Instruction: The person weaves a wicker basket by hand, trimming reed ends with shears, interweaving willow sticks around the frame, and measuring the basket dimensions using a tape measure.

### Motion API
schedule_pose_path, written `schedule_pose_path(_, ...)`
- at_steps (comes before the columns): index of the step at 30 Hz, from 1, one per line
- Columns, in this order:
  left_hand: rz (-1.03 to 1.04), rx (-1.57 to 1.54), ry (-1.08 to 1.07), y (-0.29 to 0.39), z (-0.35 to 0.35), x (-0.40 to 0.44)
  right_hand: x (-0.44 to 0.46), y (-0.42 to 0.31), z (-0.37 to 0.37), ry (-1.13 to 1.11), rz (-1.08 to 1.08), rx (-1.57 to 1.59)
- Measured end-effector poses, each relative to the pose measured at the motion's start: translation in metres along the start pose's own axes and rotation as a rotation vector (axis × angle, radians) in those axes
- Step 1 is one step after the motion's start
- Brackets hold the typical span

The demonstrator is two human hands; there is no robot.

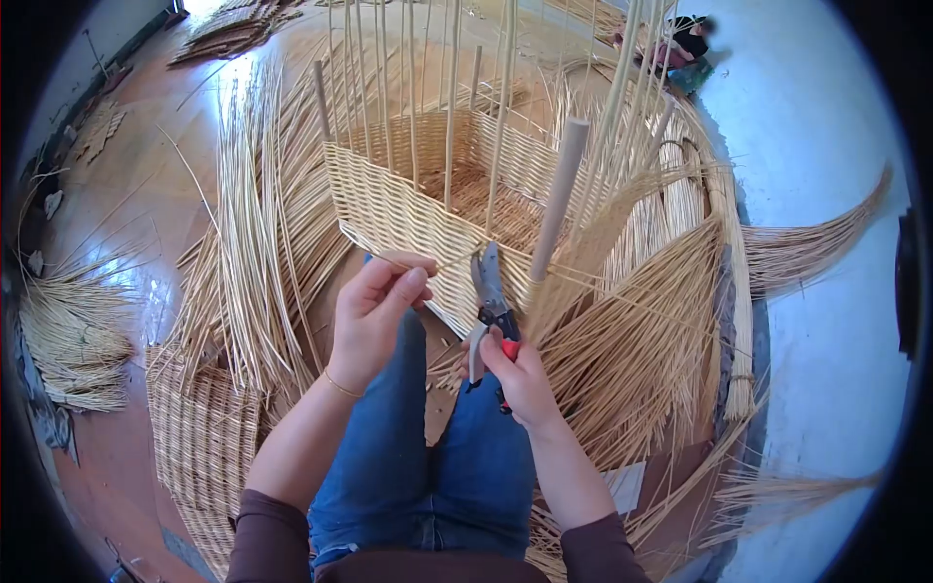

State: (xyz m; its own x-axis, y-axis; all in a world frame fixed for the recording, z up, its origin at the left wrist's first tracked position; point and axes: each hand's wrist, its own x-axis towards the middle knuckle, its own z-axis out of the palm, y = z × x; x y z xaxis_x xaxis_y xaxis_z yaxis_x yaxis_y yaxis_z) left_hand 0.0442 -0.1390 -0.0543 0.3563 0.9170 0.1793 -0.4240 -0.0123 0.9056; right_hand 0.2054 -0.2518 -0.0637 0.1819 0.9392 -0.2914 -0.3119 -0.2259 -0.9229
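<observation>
A woven wicker basket (403,209) stands in front of my knees, with tall upright rods and thick corner posts, one post (561,199) close to my right hand. My right hand (513,374) is wrapped round red-handled pruning shears (494,296), whose blades point up at the basket's near rim and look parted. To the left, my left hand (374,306) pinches a thin wicker strand (455,260) that runs to the shear blades. The strand's far end is hard to make out at the blades.
Long loose wicker rods (248,243) lie left of the basket, and a fanned bundle (641,340) lies at its right. A woven panel (204,437) rests at lower left. Another person (680,44) is at the far upper right.
</observation>
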Motion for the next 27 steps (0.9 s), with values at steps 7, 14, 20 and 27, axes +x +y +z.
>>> schedule_pose_path(7,-0.053,-0.046,0.091,0.004,-0.005,-0.004,0.000,0.010,-0.008,-0.055,-0.034,-0.100)
schedule_pose_path(14,0.157,0.917,-0.335,0.062,0.005,0.022,-0.063,0.018,-0.002,-0.486,0.097,0.768)
schedule_pose_path(20,0.349,0.976,-0.689,0.046,0.046,0.065,-0.073,0.019,0.013,-0.641,0.052,1.209)
schedule_pose_path(27,0.101,1.004,-0.932,0.046,0.047,0.083,-0.060,0.021,0.035,-0.809,0.022,1.498)
